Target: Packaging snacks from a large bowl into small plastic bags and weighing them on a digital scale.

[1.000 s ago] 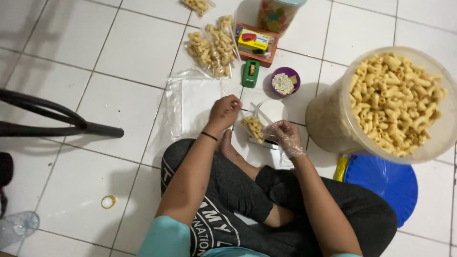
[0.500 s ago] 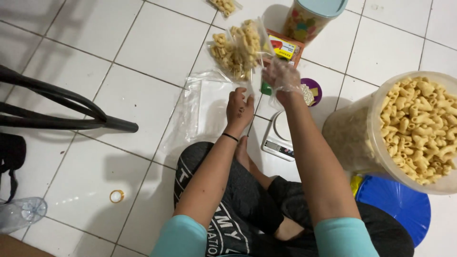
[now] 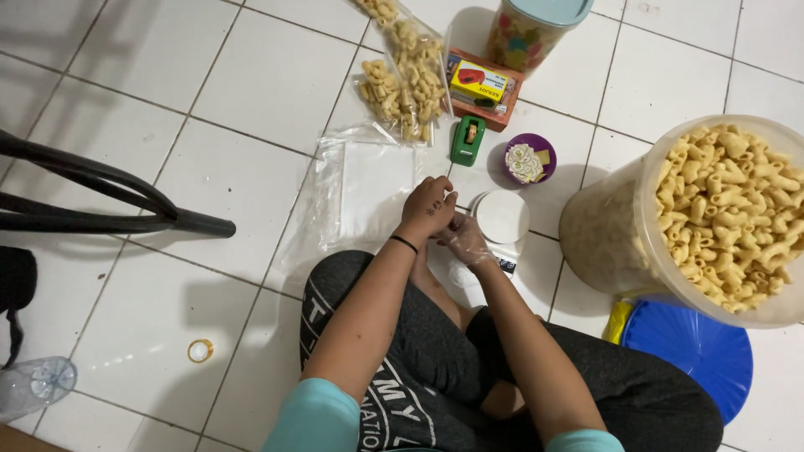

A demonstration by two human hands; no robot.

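My left hand, bare with a black band at the wrist, and my right hand, in a thin clear glove, meet fingertip to fingertip just above my knee. They sit between a flat stack of clear plastic bags and a white kitchen scale. Whether a thin bag is pinched between the fingers is hidden. Filled bags of macaroni-shaped snack lie further out on the white tile floor. The scale's plate is bare.
A big clear tub of the same snack stands at the right, its blue lid beside it. A green tape dispenser, a purple bowl, an orange box and a jar lie ahead. Black chair legs are at the left.
The filled bag that my hands lifted off the scale has been laid on the pile ahead. Both hands have drawn back and now meet beside the scale.
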